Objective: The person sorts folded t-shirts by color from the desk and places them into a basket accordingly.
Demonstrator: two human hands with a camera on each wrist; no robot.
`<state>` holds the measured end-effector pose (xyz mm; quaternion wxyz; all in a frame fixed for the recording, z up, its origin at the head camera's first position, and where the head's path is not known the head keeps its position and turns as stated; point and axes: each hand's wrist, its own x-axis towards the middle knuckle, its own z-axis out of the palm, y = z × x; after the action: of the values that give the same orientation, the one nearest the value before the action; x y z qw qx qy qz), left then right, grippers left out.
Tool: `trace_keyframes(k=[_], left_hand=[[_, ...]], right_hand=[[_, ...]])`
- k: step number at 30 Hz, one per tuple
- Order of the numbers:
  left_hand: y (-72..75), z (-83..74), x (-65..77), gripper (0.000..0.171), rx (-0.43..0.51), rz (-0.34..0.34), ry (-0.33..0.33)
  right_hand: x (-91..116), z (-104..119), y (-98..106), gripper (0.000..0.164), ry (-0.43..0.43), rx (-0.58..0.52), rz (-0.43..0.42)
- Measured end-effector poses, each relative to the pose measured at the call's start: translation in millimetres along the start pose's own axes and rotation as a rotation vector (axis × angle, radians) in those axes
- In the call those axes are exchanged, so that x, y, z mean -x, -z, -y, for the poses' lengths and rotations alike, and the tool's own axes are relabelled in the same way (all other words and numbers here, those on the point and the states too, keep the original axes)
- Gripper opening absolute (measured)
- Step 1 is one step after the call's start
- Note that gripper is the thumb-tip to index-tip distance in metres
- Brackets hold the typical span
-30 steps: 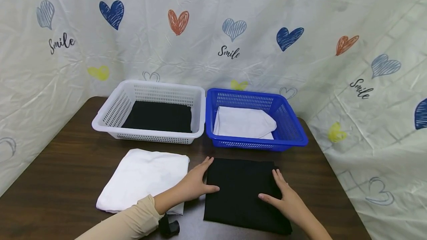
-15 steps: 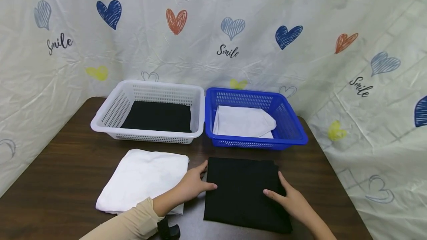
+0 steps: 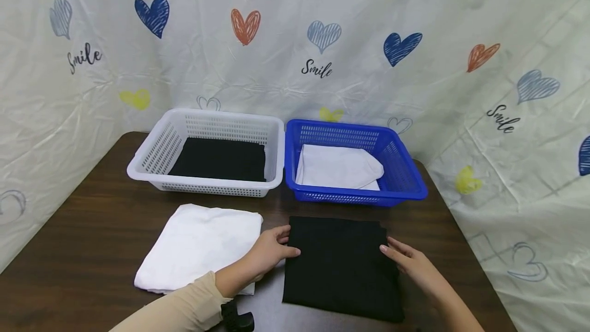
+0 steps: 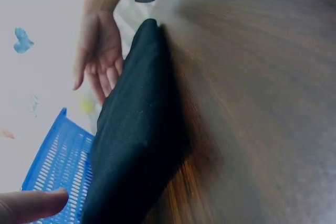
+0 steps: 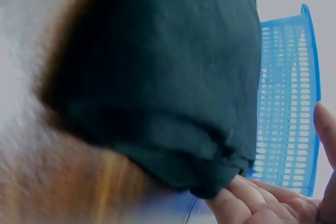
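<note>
A folded black cloth (image 3: 341, 270) lies flat on the table before me. At its left edge is my left hand (image 3: 269, 251), fingers beside the edge and thumb reaching over the top. My right hand (image 3: 412, 263) is at the opposite edge. In the right wrist view its fingertips (image 5: 236, 198) slip in at the underside of the cloth's corner, while the thumb (image 5: 326, 129) stands apart from the fabric. The left wrist view likewise has the left thumb (image 4: 34, 204) raised away from the cloth. Left of it lies a folded white cloth (image 3: 203, 250), partly behind my left forearm.
Behind the cloths stand a white basket (image 3: 214, 187) with folded black cloth (image 3: 221, 160) inside and a blue basket (image 3: 352, 198) holding white cloth (image 3: 338, 167). They sit side by side on the brown table (image 3: 83, 229), against a curtain printed with hearts.
Both hands have drawn off the top of the black cloth to its side edges: the right hand moved right, the left fingers slid down along the left edge. The cloth lies in place.
</note>
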<state>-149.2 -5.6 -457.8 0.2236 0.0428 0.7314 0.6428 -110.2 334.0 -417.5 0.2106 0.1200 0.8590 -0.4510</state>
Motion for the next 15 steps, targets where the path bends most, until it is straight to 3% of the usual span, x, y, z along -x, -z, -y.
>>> trace_keyframes(k=[7,15], left_hand=[[-2.7,-1.2,-5.5,0.068,0.078,-0.055,0.026],[-3.5,-3.1,-11.4,0.063,0.158,-0.081,0.108]], right_hand=[[-10.8,-3.0,5.8,0.079,-0.021,-0.175,0.043],[-22.8,-5.8,9.0,0.081,-0.017,-0.142,0.049]])
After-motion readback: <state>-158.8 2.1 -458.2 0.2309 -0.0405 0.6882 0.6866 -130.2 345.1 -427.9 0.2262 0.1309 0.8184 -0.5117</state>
